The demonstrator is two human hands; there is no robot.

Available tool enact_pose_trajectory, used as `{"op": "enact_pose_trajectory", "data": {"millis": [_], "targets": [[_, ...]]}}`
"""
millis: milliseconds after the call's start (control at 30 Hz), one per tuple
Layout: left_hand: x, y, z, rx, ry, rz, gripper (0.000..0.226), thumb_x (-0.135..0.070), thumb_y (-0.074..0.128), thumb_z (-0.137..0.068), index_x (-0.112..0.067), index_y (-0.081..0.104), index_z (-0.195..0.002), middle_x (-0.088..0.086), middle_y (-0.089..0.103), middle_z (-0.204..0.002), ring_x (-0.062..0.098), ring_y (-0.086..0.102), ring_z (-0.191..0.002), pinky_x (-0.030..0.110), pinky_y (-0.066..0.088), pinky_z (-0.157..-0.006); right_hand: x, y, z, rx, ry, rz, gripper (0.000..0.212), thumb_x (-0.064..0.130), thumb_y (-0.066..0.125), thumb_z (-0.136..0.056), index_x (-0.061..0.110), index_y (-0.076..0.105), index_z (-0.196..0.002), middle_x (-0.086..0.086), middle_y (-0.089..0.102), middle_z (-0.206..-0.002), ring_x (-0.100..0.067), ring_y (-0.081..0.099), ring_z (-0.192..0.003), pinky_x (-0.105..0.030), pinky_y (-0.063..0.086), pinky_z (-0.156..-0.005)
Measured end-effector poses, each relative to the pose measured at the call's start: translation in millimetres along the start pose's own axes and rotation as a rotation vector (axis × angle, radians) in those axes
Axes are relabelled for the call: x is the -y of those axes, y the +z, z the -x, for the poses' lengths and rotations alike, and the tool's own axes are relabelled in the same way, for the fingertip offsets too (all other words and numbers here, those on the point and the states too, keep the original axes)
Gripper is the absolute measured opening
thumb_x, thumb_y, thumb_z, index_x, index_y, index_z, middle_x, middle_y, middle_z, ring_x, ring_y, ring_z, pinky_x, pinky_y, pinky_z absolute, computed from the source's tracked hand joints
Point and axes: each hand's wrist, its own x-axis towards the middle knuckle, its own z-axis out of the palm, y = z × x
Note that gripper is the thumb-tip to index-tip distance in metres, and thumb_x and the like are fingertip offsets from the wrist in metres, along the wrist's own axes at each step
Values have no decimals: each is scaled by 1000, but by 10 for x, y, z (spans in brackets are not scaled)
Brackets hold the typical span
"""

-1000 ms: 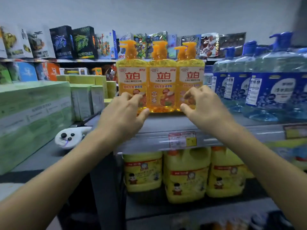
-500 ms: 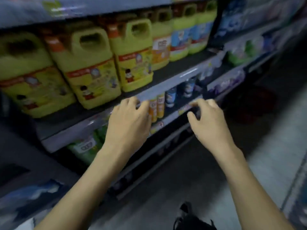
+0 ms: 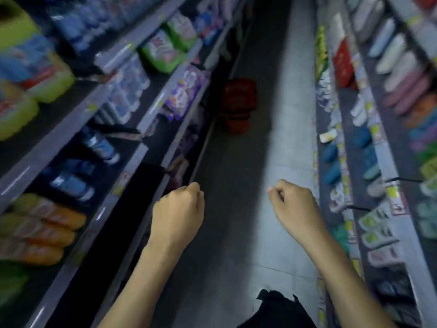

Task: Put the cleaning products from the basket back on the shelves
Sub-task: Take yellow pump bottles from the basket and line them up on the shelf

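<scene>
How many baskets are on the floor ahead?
1: a red basket on the aisle floor, beside the base of the left shelves. It is blurred and may be a stack hiding more.

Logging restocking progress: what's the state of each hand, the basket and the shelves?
Left hand: fingers curled, holding nothing.
Right hand: fingers curled, holding nothing.
Basket: on the floor by the left shelves, away from both hands; contents too blurred to tell.
Left shelves: stocked.
Right shelves: stocked.
</scene>
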Motion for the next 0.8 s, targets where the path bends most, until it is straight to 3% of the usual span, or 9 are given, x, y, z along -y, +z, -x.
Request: {"op": "enact_pose_trajectory", "data": {"millis": [133,267,367,567,800], "targets": [[-589,345,-584,52,72,65,21,-24,57,-95,-14,51,-78,0,55,-67,27,58,-59,29,33,-47,-532,-297,-455,-14,83,-67,33,39,46,-99,15,52,-76,-7,62,-63,-34,61,-65,-45,53,-62],[-800,566,-1096,80,104,36,12,-23,64,-89,-14,57,-87,1,54,-75,27,57,-66,32,32,-54,-768,-460,-955,22,107,-23,15,20,50,-99,20,60,-88,-4,70,-84,-29,65,-78,-44,55,-71],[-777,759,-1541,111,92,-13,16,-28,62,-91,-15,60,-100,5,59,-87,30,60,-79,36,39,-60,-830,-468,-1462,77,106,31,8,21,55,-96,23,63,-97,-2,68,-97,-25,65,-86,-43,56,-75],[-691,1074,-2669,150,71,0,26,-33,55,-95,-19,57,-117,4,60,-100,28,60,-93,40,50,-71,-706,-407,-2677,140,87,99,13,25,58,-95,21,64,-106,-4,64,-106,-25,65,-91,-43,55,-80],[-755,1303,-4222,143,142,30,26,-33,56,-94,-18,61,-114,4,63,-99,27,62,-92,40,52,-71,-420,-625,-4132,111,87,161,18,27,56,-97,22,63,-113,-3,63,-111,-23,64,-94,-42,55,-83]]}}
